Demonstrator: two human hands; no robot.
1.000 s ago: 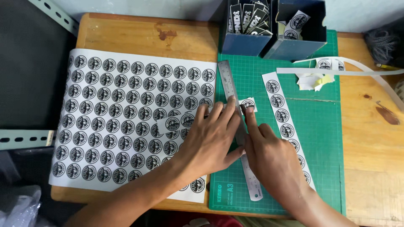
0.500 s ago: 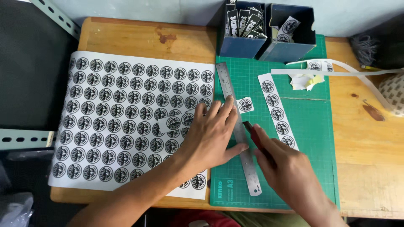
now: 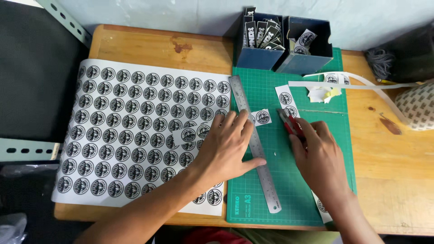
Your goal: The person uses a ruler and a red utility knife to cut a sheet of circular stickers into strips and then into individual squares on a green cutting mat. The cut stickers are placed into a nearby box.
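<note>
— What do we see, from the left?

— We see a sticker sheet (image 3: 135, 131) spread over the wooden table (image 3: 149, 43), its right edge meeting the green mat (image 3: 298, 180). Our left hand (image 3: 226, 147) lies flat and unclenched, grasping nothing, pressing the steel ruler (image 3: 266, 180) onto the mat's left part.

— And past the ruler?

— One cut sticker (image 3: 262, 117) sits just beside it. Our right hand (image 3: 318, 158) is closed around a red knife (image 3: 289, 123), the tip on a sticker strip (image 3: 286, 97).

— What's hidden?

— We lose most of that strip beneath the hand. Two blue boxes (image 3: 282, 43) stand behind; a roll (image 3: 418, 106) is cut off at the right.
</note>
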